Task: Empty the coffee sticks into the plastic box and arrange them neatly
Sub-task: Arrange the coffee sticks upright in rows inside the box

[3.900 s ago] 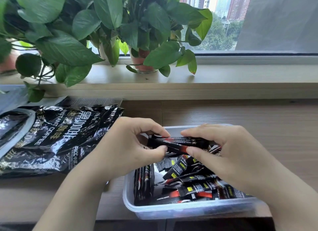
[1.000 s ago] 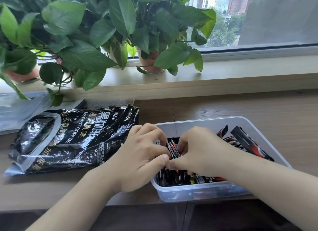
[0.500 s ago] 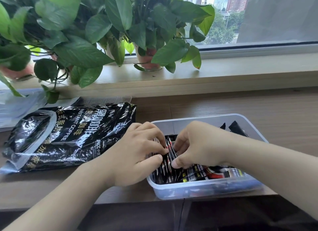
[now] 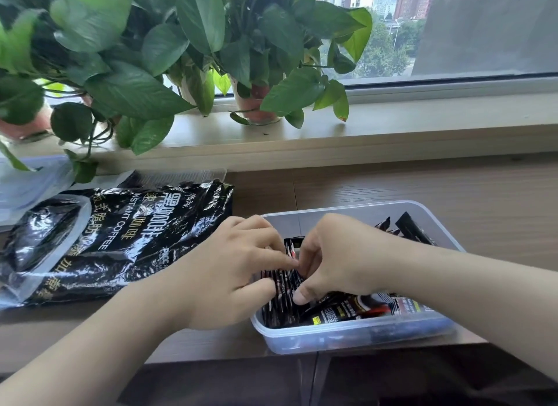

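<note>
Head view, the only one.

Left hand (image 4: 238, 269): fingers curled, thumb and fingertips pinching a row of sticks (image 4: 279, 304) from its left side. Wrist sits over the box's left wall.

Right hand (image 4: 341, 254): fingers curled too, thumb tip pressed down on the same row from the right, other fingers bent over the top of it. The two hands' fingertips nearly meet above the row. Both hands are clamped on the sticks, neither is spread.

Sticks: all in the box (image 4: 347, 336). At the left end they stand on edge, packed side by side. The rest lie loose and crossed in the middle and right. A few ends poke up at the far right corner, behind the right forearm.

Box: clear plastic, no lid on it, at the near edge of the table (image 4: 422, 188).

Bag (image 4: 120, 233): black, glossy, printed "INSTANT COFFEE". It lies flat on the table just left of the box, and the left hand hides its near corner.

Room: wood-grain table against a pale sill (image 4: 392, 124). Leafy plants (image 4: 181, 43) stand on the sill, one in a reddish pot (image 4: 253, 103). Window (image 4: 483, 28) behind, buildings and trees outside.
</note>
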`<control>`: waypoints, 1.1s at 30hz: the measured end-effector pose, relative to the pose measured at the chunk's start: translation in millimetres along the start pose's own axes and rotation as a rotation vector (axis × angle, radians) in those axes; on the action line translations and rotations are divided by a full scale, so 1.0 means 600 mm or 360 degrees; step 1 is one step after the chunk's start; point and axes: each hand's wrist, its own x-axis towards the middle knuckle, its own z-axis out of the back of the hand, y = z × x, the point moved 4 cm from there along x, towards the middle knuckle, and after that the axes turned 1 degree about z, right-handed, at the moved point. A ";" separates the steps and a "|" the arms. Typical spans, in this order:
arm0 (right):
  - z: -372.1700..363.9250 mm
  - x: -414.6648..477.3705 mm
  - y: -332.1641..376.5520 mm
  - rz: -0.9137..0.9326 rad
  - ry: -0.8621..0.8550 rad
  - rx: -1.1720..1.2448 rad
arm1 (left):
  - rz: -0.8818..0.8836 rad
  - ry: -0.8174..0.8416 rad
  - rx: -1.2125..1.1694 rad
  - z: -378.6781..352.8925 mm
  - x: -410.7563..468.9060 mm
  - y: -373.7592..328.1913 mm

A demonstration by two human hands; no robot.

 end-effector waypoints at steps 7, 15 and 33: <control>0.008 -0.019 -0.001 0.0119 0.0078 0.0028 | -0.0094 0.0177 -0.0012 -0.001 0.003 -0.007; 0.042 -0.054 -0.010 0.0284 0.0055 -0.0152 | -0.0041 0.0464 0.0177 0.003 0.015 -0.011; 0.027 -0.050 -0.033 0.0667 0.0209 -0.0546 | 0.0100 0.0633 0.0241 -0.005 0.018 -0.023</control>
